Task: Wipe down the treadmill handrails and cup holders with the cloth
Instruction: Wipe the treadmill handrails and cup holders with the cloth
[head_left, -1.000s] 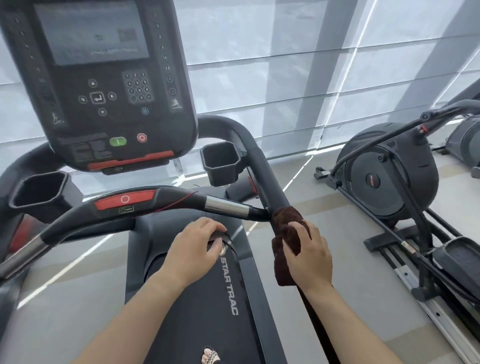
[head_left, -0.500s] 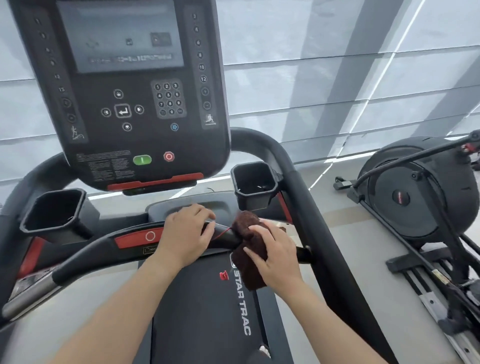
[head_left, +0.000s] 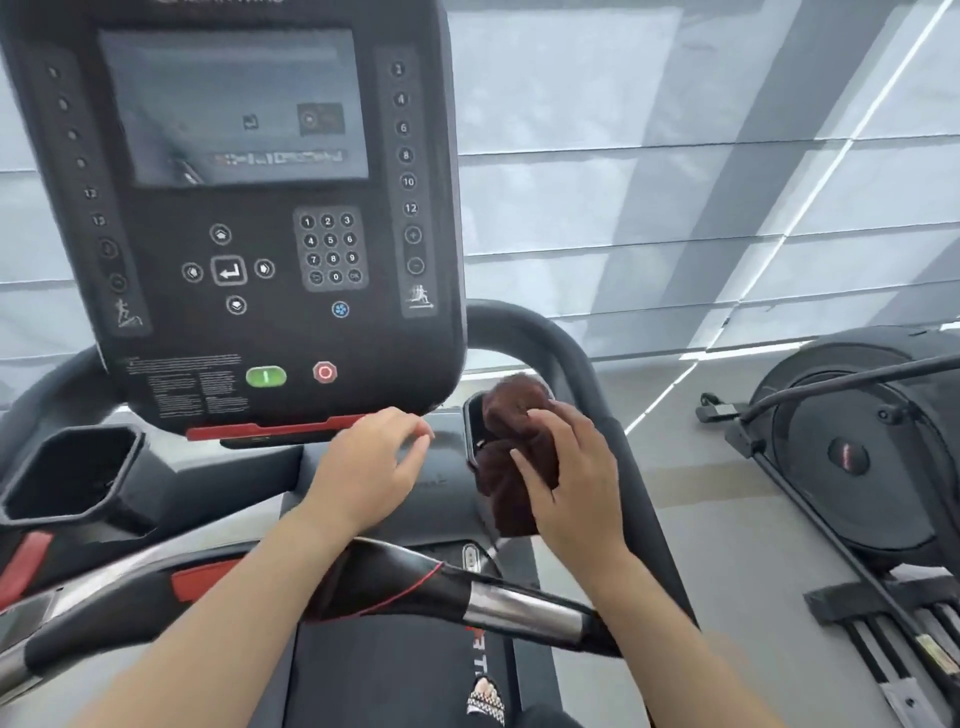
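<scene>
My right hand (head_left: 569, 478) grips a dark brown cloth (head_left: 511, 431) and presses it over the right cup holder (head_left: 472, 415), whose opening is mostly hidden by the cloth. My left hand (head_left: 371, 465) hovers just below the console with fingers loosely spread, holding nothing. The left cup holder (head_left: 67, 473) is a black hexagonal well at the left. The front crossbar handrail (head_left: 415, 582), black with a red stripe and silver sleeve, passes under both forearms. The right side handrail (head_left: 587, 384) curves down behind my right hand.
The treadmill console (head_left: 234, 218) with screen, keypad, green and red buttons fills the upper left. An elliptical machine (head_left: 862, 447) stands on the floor to the right. Window blinds (head_left: 675, 156) lie behind. The treadmill deck (head_left: 395, 680) is below, with a foot showing.
My right hand carried the cloth from the right side rail, across the crossbar, up onto the right cup holder. My left hand let go of the crossbar and rose toward the console.
</scene>
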